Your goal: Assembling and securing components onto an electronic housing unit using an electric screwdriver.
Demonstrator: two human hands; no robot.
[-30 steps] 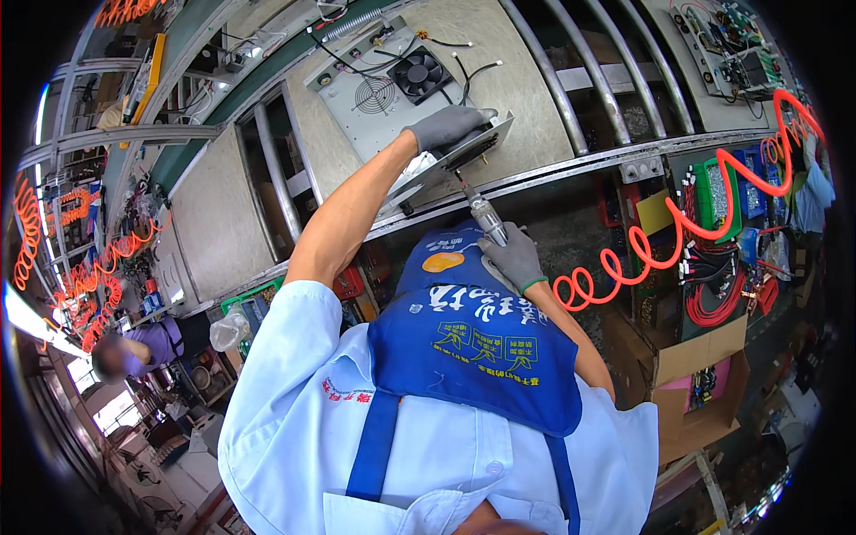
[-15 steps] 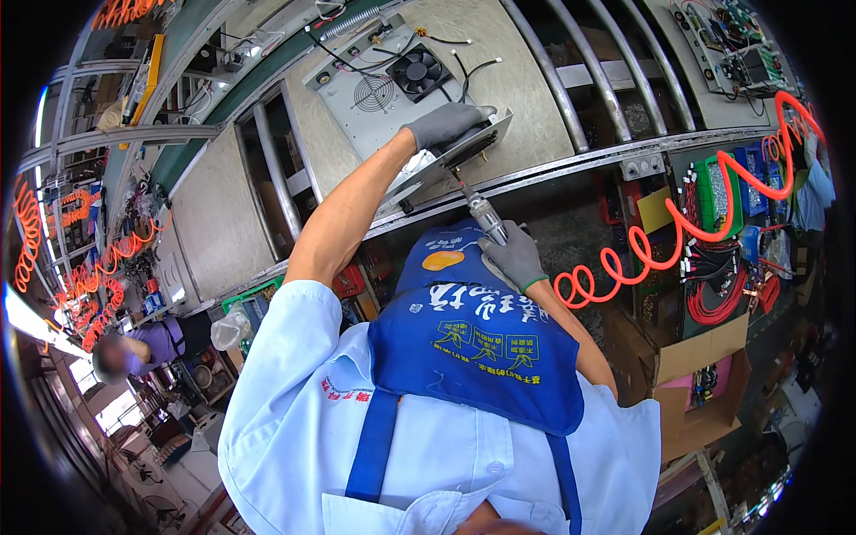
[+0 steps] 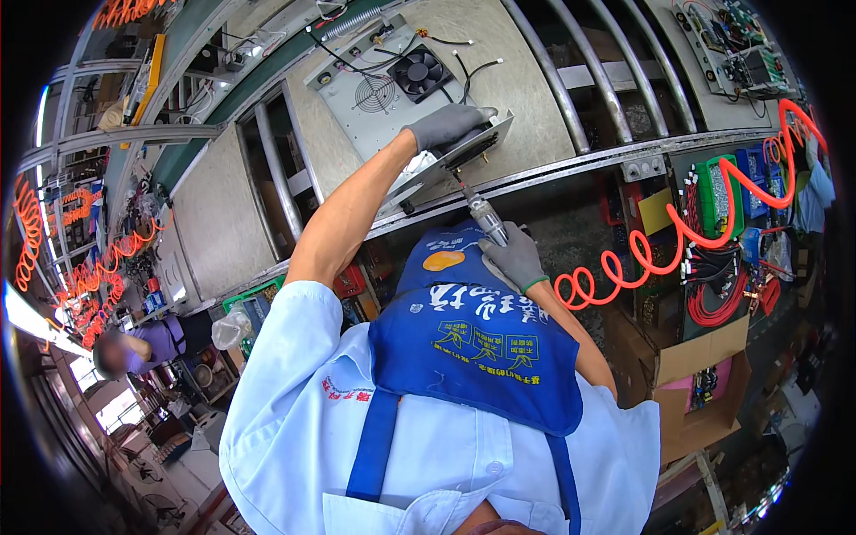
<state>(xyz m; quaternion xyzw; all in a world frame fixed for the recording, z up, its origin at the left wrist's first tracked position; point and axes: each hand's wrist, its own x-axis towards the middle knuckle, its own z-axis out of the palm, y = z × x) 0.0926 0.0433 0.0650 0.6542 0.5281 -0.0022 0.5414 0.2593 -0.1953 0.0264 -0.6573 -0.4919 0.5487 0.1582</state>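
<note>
A grey metal chassis (image 3: pixel 343 111) lies on the bench, its near panel (image 3: pixel 493 140) raised along the bench edge. My left hand (image 3: pixel 446 127), in a grey glove, reaches over that panel with its fingers curled on a dark fan-like part against the inner side, mostly hidden by the hand. My gloved right hand (image 3: pixel 517 257) is wrapped around a power screwdriver (image 3: pixel 487 220). The tool tilts up and leftward, its bit at or close to the panel's outer face; contact is too small to tell. A black cooling fan (image 3: pixel 419 74) with wires sits on the chassis beyond my left hand.
Metal rollers (image 3: pixel 596 67) cross the line to the right. A coiled red-orange air hose (image 3: pixel 642 267) hangs at right, near a green bin (image 3: pixel 716 198) of small parts and an open cardboard box (image 3: pixel 700 401). Another person (image 3: pixel 147 346) is far left.
Both hands and the screwdriver hold nearly the same place. The coiled hose at right has shifted slightly.
</note>
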